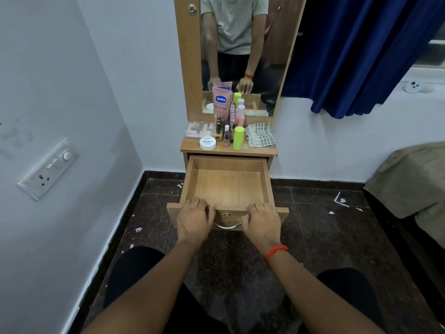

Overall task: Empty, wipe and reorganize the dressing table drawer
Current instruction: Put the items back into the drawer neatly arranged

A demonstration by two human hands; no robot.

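The wooden drawer [227,186] of the dressing table is pulled out and has nothing inside. My left hand [195,219] grips the left part of its front edge, fingers curled over the rim. My right hand [262,222], with an orange thread at the wrist, grips the right part of the same edge. A metal handle [227,226] shows between my hands. On the tabletop [260,151] stand a pink Vaseline tube [221,102], a white jar [207,142], a green-capped bottle [238,138], small bottles and a folded checked cloth [261,135].
A mirror [240,44] rises behind the tabletop. A white wall with a switch plate [48,168] is on the left. Blue curtain [361,51] and a bed edge [414,184] are on the right. Paper scraps litter the dark floor [325,225].
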